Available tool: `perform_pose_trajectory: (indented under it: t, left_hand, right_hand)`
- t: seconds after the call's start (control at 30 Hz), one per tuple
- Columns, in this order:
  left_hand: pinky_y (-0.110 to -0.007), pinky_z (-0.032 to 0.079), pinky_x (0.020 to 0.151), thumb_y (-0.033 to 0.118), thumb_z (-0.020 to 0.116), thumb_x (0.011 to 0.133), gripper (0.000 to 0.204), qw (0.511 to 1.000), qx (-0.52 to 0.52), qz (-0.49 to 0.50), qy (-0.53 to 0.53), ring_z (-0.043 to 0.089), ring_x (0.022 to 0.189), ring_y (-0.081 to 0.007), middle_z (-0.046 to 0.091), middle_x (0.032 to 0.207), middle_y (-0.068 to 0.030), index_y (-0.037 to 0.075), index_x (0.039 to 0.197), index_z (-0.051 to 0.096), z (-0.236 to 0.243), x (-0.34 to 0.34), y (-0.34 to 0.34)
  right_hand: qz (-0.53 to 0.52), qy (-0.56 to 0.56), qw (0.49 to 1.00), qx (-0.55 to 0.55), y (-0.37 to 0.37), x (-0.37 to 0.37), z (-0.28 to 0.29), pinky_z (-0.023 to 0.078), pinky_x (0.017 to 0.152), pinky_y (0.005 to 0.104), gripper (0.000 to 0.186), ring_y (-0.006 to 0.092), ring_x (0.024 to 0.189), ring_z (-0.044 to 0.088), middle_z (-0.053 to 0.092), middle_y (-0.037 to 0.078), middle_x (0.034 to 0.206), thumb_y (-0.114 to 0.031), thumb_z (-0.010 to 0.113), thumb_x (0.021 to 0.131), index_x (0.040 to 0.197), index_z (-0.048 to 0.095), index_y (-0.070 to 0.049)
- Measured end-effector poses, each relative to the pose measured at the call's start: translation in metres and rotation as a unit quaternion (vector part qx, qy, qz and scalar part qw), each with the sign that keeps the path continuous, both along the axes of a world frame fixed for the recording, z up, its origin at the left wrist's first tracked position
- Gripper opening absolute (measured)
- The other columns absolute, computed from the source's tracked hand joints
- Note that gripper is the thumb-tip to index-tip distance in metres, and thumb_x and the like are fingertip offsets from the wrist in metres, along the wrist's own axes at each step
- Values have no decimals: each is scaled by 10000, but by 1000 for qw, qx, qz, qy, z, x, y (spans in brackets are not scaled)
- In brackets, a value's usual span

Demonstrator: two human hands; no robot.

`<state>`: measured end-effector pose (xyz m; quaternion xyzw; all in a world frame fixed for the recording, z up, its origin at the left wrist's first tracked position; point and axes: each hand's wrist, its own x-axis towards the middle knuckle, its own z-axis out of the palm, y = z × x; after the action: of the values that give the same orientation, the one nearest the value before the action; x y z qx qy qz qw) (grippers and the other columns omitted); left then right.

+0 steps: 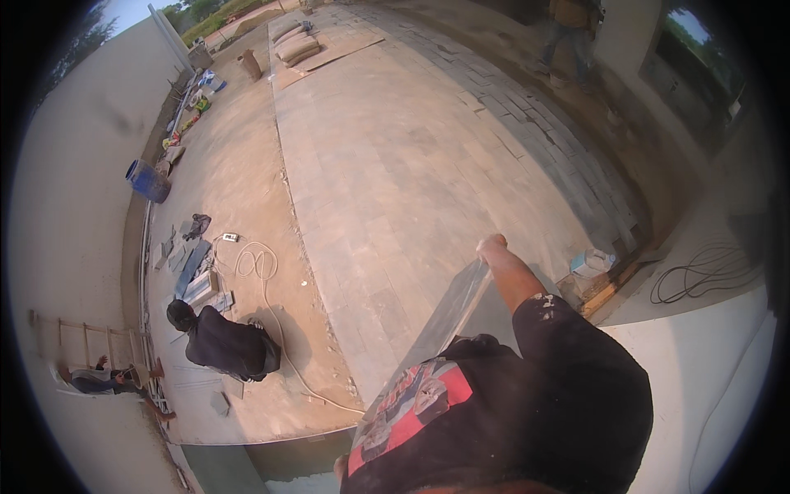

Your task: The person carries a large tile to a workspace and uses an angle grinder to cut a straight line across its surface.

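My right hand [492, 247] grips the top edge of a large grey slab [444, 313], which slants down beside my body. A sliver of skin at the bottom, probably my left hand [341, 468], shows by the slab's lower end; its fingers are hidden behind my dark printed shirt. Pale paving [370, 189] stretches beyond the slab, beside a sandy strip [230, 189].
A crouching person [222, 346] is by stone pieces [193, 263] and a coiled cable [255, 262]. Another person [99, 379] is by a ladder [86, 337], a third [568, 33] at upper right. A blue barrel [148, 181], stacked sacks [296, 49] and a container [592, 262] stand around.
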<state>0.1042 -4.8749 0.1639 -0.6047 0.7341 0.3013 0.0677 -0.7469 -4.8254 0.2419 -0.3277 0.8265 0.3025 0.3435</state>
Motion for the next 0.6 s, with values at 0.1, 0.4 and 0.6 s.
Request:
perform_pose_trajectory:
  t: [0.1,0.4,0.6]
  left_hand:
    - [-499,518,746,392,646,861,341,999,7,-31,-3,701,891,-418,722,908,-219,70,909,745,-7,7,7]
    - [-500,521,715,410,642,852,368,996,1,-81,-42,707,880,-422,716,881,-218,70,908,769,18,-17,24]
    - [-499,543,748,411,646,843,355,992,-9,-80,-102,714,894,-410,734,909,-196,88,908,777,-8,-9,24]
  right_hand:
    - [3,6,1000,-10,-5,0,7,583,861,387,365,218,1212,685,723,-18,1307,-157,763,877,1241,763,-190]
    - [21,24,999,-37,-7,8,26,577,907,397,375,223,1247,667,710,-1,1334,-165,740,898,1272,745,-184]
    - [37,32,998,-43,-14,6,26,578,907,401,384,226,1247,667,700,2,1352,-176,736,906,1289,734,-177]
